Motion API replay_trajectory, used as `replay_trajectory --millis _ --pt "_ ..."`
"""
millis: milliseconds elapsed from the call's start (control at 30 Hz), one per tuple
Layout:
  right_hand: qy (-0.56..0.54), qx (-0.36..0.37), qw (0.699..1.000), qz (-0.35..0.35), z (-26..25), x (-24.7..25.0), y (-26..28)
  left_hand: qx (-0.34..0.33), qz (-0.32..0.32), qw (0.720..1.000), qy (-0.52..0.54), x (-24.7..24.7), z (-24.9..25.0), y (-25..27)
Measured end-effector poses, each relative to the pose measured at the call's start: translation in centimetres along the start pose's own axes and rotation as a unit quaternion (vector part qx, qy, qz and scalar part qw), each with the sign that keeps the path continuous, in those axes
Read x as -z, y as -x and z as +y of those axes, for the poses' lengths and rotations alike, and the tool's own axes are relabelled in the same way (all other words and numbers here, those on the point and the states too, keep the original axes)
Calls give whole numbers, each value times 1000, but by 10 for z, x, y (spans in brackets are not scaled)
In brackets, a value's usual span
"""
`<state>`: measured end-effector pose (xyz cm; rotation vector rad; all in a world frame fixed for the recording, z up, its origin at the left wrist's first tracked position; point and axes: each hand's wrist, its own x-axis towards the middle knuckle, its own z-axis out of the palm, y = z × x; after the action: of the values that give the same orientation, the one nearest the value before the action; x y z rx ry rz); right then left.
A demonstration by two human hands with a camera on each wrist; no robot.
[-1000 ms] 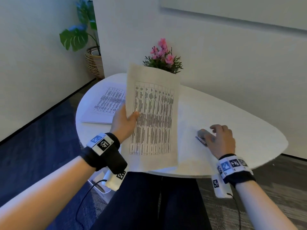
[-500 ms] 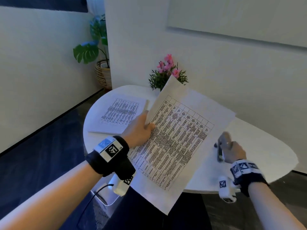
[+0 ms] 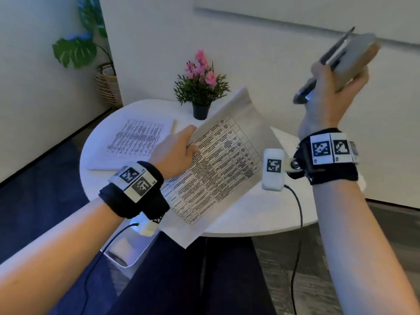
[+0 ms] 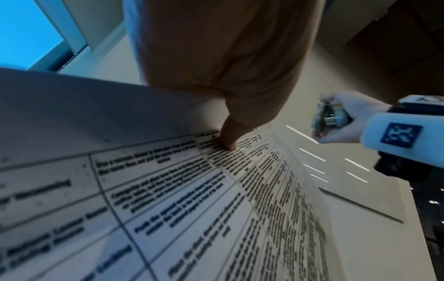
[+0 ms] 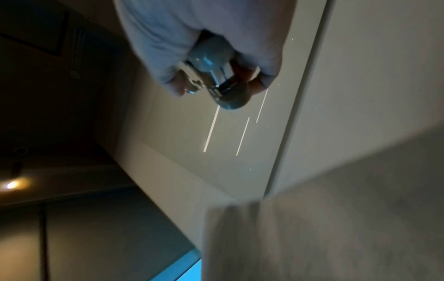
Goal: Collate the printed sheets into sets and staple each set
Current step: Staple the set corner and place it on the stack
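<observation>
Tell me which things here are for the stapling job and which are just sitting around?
For the job: held sheets, stapler, sheets on the table, left hand, right hand.
Just around: flower pot, leafy plant, basket.

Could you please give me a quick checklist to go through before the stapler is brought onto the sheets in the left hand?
1. Set held: the left hand grips the held sheets at their left edge, thumb on the print: ok.
2. Stapler in hand: the right hand grips the stapler, raised well above the table: ok.
3. Stapler at a corner of the set: it is far up and to the right of the paper: not ok.
4. Sheet edges squared: the edges blur together: cannot tell.
5. Staples loaded: magazine not visible: cannot tell.
6. Remaining stack lies flat on the table, apart from the set: ok.
</observation>
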<state>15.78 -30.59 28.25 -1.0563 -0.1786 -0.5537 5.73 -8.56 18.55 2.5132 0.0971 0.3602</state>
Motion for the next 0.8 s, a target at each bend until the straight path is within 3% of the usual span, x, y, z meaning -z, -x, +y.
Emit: replay_trajectory --millis 200,333,533,700,800 --pt "7 -57 998 4 17 -35 16 -26 10 999 -15 -4 2 1" --pt "30 -96 995 -28 33 -40 22 -30 12 999 -28 -6 2 2" --pt "-21 -107 990 -93 38 -41 28 -40 10 998 -48 -11 0 0" --pt "29 -73 995 -55 43 -47 28 -44 0 998 -46 -17 -1 2" --pt "66 -93 993 -43 57 -46 24 -39 -15 997 -63 -20 -4 3"
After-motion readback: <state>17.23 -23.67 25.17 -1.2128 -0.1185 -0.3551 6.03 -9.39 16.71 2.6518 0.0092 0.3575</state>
